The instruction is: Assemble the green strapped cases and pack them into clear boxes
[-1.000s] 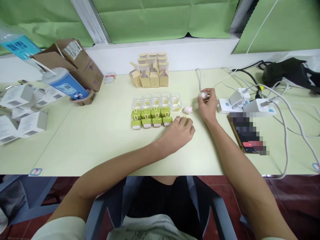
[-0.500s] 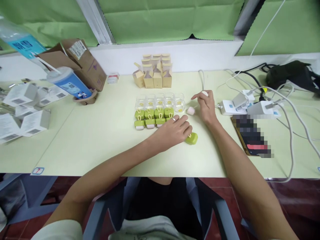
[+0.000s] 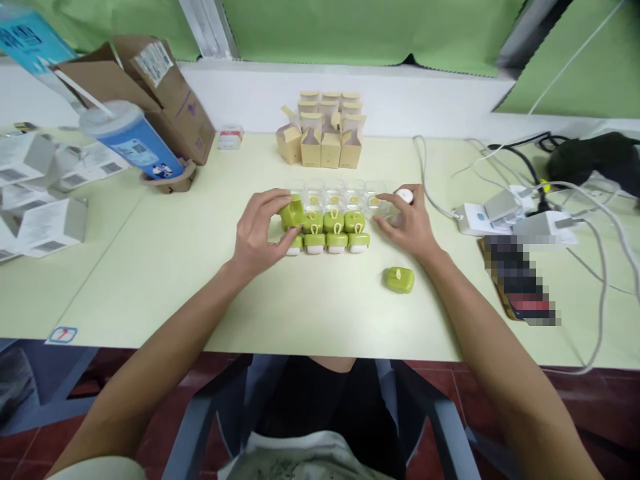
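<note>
Several green cases (image 3: pixel 334 231) with white bottoms stand in two rows on the pale table (image 3: pixel 190 267), behind them a row of clear plastic boxes (image 3: pixel 345 197). My left hand (image 3: pixel 260 233) is closed on the leftmost green case (image 3: pixel 291 213), which is tilted up out of the back row. My right hand (image 3: pixel 407 223) rests at the right end of the rows, its fingertips on a clear box (image 3: pixel 376 205), and a small white piece (image 3: pixel 404 195) is pinched at its top. One green case (image 3: pixel 399 279) lies apart, nearer to me.
Small tan cartons (image 3: pixel 325 137) stand behind the rows. A brown cardboard box (image 3: pixel 155 100), a blue-labelled cup (image 3: pixel 127 140) and white boxes (image 3: pixel 45 227) are at the left. Chargers with cables (image 3: pixel 505 213) and a phone (image 3: pixel 523 283) lie at the right.
My left hand let go of the single green case near me, moved left and tilted up the leftmost case of the rows. My right hand came left to the clear boxes.
</note>
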The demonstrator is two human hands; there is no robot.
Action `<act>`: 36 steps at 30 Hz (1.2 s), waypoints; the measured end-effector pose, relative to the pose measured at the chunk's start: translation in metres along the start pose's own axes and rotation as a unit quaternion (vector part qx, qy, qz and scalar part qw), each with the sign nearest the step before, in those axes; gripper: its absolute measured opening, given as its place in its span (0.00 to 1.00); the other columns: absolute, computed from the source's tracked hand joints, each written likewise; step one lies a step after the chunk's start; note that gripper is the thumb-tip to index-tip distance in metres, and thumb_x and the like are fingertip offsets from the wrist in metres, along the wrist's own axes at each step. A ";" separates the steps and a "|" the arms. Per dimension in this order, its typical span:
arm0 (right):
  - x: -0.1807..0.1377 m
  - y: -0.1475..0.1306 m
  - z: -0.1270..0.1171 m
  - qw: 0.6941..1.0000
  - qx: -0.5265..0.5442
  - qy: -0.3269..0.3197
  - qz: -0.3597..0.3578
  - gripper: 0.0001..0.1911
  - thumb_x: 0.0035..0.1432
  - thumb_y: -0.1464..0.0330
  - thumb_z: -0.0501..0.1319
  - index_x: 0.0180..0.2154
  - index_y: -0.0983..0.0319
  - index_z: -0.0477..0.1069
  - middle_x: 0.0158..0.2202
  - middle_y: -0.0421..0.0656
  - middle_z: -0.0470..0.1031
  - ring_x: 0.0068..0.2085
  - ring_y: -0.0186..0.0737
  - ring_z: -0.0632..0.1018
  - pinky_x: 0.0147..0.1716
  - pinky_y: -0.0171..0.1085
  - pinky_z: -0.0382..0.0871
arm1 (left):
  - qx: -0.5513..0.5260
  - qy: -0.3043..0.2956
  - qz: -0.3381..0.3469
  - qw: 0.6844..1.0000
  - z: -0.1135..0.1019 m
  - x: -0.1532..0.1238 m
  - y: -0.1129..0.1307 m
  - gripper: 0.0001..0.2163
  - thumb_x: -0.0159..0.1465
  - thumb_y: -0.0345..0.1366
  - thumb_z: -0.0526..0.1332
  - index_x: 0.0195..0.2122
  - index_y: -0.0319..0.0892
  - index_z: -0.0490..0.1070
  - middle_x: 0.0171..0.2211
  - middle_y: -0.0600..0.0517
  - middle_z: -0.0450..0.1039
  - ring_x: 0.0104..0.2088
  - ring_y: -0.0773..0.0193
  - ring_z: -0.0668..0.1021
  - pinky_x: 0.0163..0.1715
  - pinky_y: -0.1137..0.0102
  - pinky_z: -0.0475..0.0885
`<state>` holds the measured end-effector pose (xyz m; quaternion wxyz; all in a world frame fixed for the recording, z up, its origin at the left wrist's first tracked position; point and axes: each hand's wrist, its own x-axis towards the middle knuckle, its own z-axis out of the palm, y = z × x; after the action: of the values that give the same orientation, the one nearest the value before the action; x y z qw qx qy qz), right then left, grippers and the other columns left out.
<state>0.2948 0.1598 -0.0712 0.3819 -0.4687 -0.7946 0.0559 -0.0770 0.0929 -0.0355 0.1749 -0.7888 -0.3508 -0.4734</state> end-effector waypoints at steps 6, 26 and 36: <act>0.009 -0.029 -0.029 0.973 0.171 0.152 0.041 0.23 0.74 0.45 0.63 0.62 0.47 0.78 0.53 0.49 0.72 0.49 0.50 0.79 0.48 0.51 0.79 | -0.141 0.023 -0.090 0.986 0.008 -0.001 0.036 0.21 0.76 0.46 0.66 0.66 0.46 0.67 0.59 0.41 0.80 0.60 0.51 0.83 0.54 0.57 0.85; -0.023 -0.134 -0.014 0.887 0.457 -0.059 -0.021 0.20 0.68 0.62 0.75 0.60 0.45 0.84 0.56 0.45 0.82 0.55 0.47 0.83 0.51 0.49 0.85 | -0.149 -0.017 0.008 0.989 0.001 -0.003 0.062 0.31 0.79 0.45 0.62 0.80 0.47 0.60 0.58 0.40 0.79 0.57 0.52 0.82 0.53 0.57 0.84; -0.028 -0.140 -0.008 0.907 0.416 -0.055 -0.031 0.17 0.71 0.62 0.72 0.59 0.47 0.84 0.53 0.46 0.83 0.53 0.48 0.83 0.51 0.49 0.85 | -0.148 -0.024 0.032 0.988 0.001 -0.004 0.060 0.31 0.79 0.46 0.63 0.80 0.48 0.58 0.58 0.40 0.80 0.57 0.51 0.84 0.53 0.58 0.85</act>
<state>0.2097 0.0581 -0.0187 0.4994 -0.2380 -0.7331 0.3955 -0.0347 0.0501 -0.0359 0.0627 -0.8279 -0.2553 -0.4954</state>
